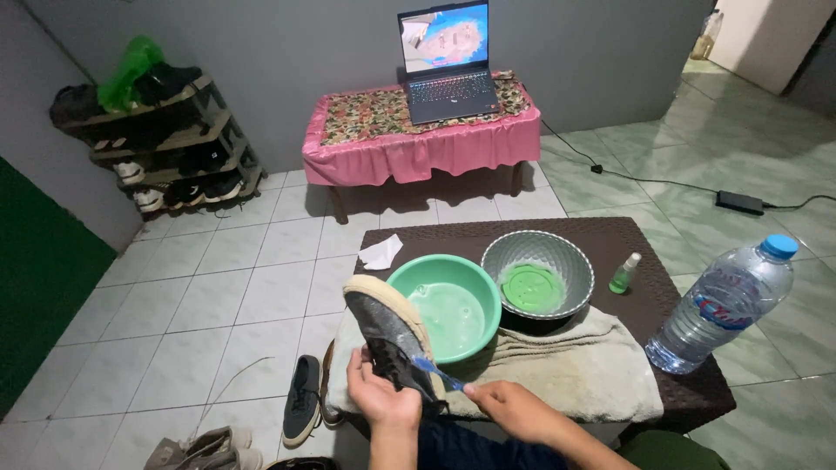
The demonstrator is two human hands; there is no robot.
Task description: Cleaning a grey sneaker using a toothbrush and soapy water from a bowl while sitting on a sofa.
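Your left hand (380,393) grips the heel end of a dark grey shoe (389,331), fingers curled tight around it, and holds it tilted with the toe up and its tan sole edge facing the green basin (448,305). The shoe hangs just in front of that basin, its toe overlapping the basin's near-left rim. Your right hand (515,409) is closed in a pinch on the handle of a blue toothbrush (438,372), whose head lies against the shoe's side, near the heel.

The green basin sits on a dark brown low table (688,392) and holds a little clear water. Touching it on the right is a metal bowl (538,272) with a green lid lying inside. A beige towel (575,365) lies spread in front of both. A small green spray bottle (624,273) stands just right of the bowl, and a large water bottle (724,303) with a blue cap stands further right. A white tissue (380,252) lies behind the basin to its left. On the floor left of the basin lies a second dark shoe (303,400).
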